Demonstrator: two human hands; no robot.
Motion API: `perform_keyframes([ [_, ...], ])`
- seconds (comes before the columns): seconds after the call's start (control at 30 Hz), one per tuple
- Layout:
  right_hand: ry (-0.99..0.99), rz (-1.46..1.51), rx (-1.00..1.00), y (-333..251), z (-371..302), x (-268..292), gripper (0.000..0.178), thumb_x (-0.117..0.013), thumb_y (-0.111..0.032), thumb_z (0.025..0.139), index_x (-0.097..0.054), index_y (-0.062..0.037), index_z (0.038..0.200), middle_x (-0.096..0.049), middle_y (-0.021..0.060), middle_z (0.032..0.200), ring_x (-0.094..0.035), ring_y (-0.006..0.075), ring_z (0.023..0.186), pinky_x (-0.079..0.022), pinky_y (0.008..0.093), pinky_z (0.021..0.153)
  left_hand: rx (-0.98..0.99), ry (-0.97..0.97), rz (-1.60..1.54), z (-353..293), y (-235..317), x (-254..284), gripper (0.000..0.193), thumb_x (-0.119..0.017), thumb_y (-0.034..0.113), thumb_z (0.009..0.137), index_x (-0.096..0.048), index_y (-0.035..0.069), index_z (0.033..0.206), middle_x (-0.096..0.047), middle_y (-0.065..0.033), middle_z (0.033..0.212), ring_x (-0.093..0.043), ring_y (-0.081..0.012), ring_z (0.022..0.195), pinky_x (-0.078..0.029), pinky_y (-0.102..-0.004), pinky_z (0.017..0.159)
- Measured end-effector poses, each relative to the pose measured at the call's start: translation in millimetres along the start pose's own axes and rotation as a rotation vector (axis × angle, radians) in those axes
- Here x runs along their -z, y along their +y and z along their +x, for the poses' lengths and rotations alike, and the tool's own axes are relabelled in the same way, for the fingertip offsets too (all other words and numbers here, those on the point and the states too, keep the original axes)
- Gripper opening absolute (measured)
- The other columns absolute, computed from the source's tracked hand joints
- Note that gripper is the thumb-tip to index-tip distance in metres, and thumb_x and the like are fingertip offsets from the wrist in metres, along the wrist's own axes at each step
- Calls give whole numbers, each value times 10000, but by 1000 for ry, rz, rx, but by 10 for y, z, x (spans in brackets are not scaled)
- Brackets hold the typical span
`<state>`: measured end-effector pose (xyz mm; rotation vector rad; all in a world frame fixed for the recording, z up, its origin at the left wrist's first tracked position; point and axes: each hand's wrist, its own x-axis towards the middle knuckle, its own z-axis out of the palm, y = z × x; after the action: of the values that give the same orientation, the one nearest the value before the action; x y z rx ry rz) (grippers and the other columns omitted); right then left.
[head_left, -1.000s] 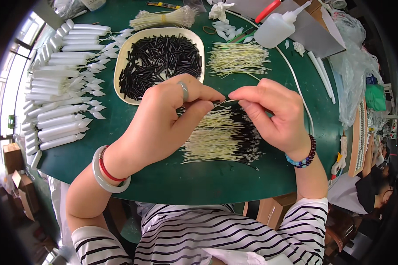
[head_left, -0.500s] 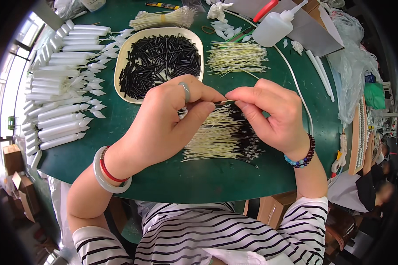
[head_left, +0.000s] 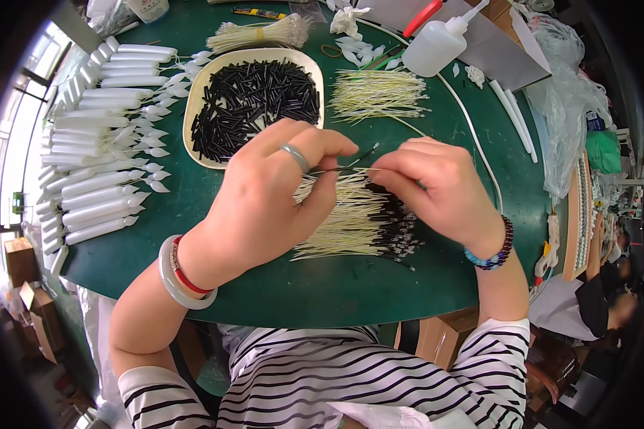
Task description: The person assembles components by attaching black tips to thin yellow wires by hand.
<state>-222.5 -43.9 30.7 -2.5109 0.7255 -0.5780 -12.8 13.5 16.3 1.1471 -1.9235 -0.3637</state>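
My left hand (head_left: 268, 189), with a ring on one finger, hovers over the left part of a pile of pale yellow wires (head_left: 340, 225). Its thumb and forefinger are apart. Opposite it, my right hand (head_left: 440, 179) is closed, thumb against fingertips, on a thin pale wire (head_left: 352, 169) that runs toward the left hand. The wires in the pile carry black sleeves (head_left: 393, 225) near their right ends, with small clear tips. Just beyond the pile, a single black-sleeved wire (head_left: 366, 155) slants between my hands. The left fingers partly hide the pile's far left edge.
A cream tray (head_left: 320, 79) of short black tubes (head_left: 257, 104) stands beyond my left hand. More yellow wires (head_left: 379, 94) lie at its right. White electric candles (head_left: 96, 182) line the left side. A squeeze bottle (head_left: 436, 48) and white cable (head_left: 472, 118) are at back right.
My hands have moved apart; the left thumb and forefinger have parted. The slanting black-sleeved wire and the thin pale wire now show between them. The view has shifted slightly.
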Motion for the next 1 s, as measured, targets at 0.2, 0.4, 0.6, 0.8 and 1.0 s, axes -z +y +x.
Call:
perform_keyframes([
  [0.2,70,44,98,1,55,-108,123,-685,-147,781,-633,-38,808,-617,86,703,-598,258,677,-462,349,670,-102,20,0,-21,-9,-77,235,-716,-55,706,-666,15,925,-656,-84,753,-636,-202,665,-502,-277,602],
  [0.4,63,-141,58,87,-43,42,89,-658,-92,780,-588,-44,754,-612,79,722,-594,268,708,-453,360,732,-72,15,88,-24,-68,-44,171,-714,-57,688,-664,15,835,-652,-91,742,-634,-227,663,-499,-294,591],
  [0.6,-175,290,-118,279,-25,241,209,-716,-194,784,-616,-17,833,-615,69,740,-603,173,666,-460,281,566,-22,-97,47,-99,-62,-97,157,-694,-57,693,-649,22,820,-640,-96,750,-615,-266,672,-496,-331,608],
  [0.8,123,-157,-264,611,69,-22,180,-688,-150,791,-576,-11,772,-583,114,782,-562,296,771,-455,384,688,-191,-169,-4,-35,-132,-83,171,-671,-63,695,-659,32,837,-632,-95,806,-610,-284,760,-500,-344,650],
  [1.0,142,-357,-160,543,57,-3,94,-611,-64,829,-546,-4,863,-595,143,844,-581,320,804,-468,413,715,136,-169,267,89,-416,311,124,-647,39,732,-691,3,842,-634,-129,842,-574,-326,867,-464,-402,780],
])
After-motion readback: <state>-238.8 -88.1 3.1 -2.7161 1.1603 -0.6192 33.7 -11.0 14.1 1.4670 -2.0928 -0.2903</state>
